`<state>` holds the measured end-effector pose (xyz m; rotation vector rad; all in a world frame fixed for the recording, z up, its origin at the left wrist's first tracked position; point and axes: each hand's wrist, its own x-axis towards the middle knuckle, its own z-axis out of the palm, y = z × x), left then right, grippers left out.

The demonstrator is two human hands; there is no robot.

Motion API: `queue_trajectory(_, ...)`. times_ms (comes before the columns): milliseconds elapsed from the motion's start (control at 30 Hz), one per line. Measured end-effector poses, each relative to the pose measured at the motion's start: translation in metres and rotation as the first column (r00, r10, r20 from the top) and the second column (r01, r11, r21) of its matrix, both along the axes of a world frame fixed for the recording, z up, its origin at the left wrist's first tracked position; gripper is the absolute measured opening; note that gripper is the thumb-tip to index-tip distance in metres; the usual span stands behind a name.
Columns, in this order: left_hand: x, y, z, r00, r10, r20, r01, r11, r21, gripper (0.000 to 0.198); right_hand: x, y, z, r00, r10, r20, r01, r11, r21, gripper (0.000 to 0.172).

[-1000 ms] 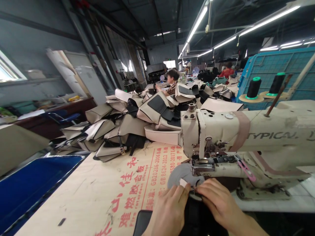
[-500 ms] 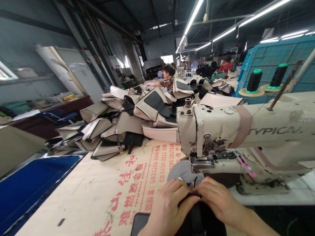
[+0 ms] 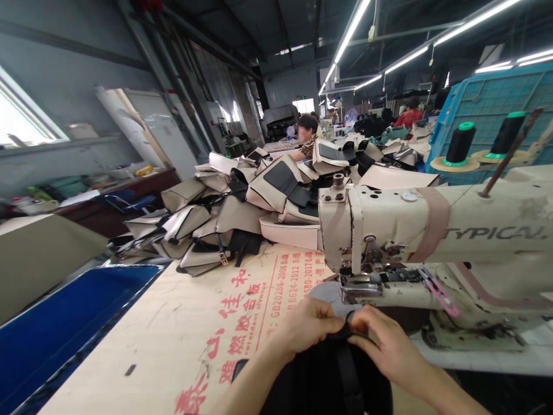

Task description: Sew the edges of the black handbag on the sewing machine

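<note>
In the head view, a black bag (image 3: 319,380) with a strap down its front lies at the near edge, below the sewing machine (image 3: 389,225). My left hand (image 3: 306,323) pinches its upper edge between thumb and fingers. Close beside it, my right hand (image 3: 380,337) grips the same edge, thumb below and fingers curled over. A grey rounded piece (image 3: 328,295) shows behind my fingers, near the machine's arm; whether it belongs to the bag I cannot tell. The edge itself is partly hidden by my fingers.
Beige-and-black bags (image 3: 233,216) are heaped behind the plywood table (image 3: 173,323). Pink thread snips (image 3: 440,295) rest against the machine. Black thread cones (image 3: 460,144) stand at right. A blue-lined bin (image 3: 78,323) is at left. A person (image 3: 307,132) sits beyond the heap.
Both hands have shifted on the bag's edge; the left fingers have turned more sideways and the right thumb now shows below the edge. The view has swung slightly left.
</note>
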<state>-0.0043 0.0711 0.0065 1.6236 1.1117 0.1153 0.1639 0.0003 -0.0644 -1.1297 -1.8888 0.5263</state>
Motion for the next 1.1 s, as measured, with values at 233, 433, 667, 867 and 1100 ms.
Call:
queue_trajectory(233,-0.002,0.003,-0.008,0.996,0.086,-0.020,-0.088,0.986,-0.144,0.022,0.002,0.005,0.010,0.962,0.149,0.230,-0.163,0.986,0.043,0.015)
queue_trajectory(433,-0.007,-0.011,-0.004,0.995,0.099,0.013,-0.099,0.980,0.170,0.023,0.002,0.013,0.007,0.953,0.106,0.283,-0.140,0.985,0.105,0.016)
queue_trajectory(667,-0.024,-0.046,-0.010,0.987,-0.081,-0.137,0.158,0.628,0.762,0.032,0.003,0.016,0.005,0.980,0.099,0.171,-0.117,0.989,0.096,0.013)
queue_trajectory(867,-0.020,-0.035,-0.031,0.932,-0.117,-0.343,0.357,0.467,0.809,0.042,0.002,0.017,0.002,0.992,0.036,0.121,-0.041,0.998,0.041,0.013)
queue_trajectory(1100,-0.016,-0.029,-0.021,0.950,-0.142,-0.278,0.310,0.531,0.789,0.029,0.003,0.021,0.009,0.987,0.111,0.112,-0.109,0.994,-0.028,0.017)
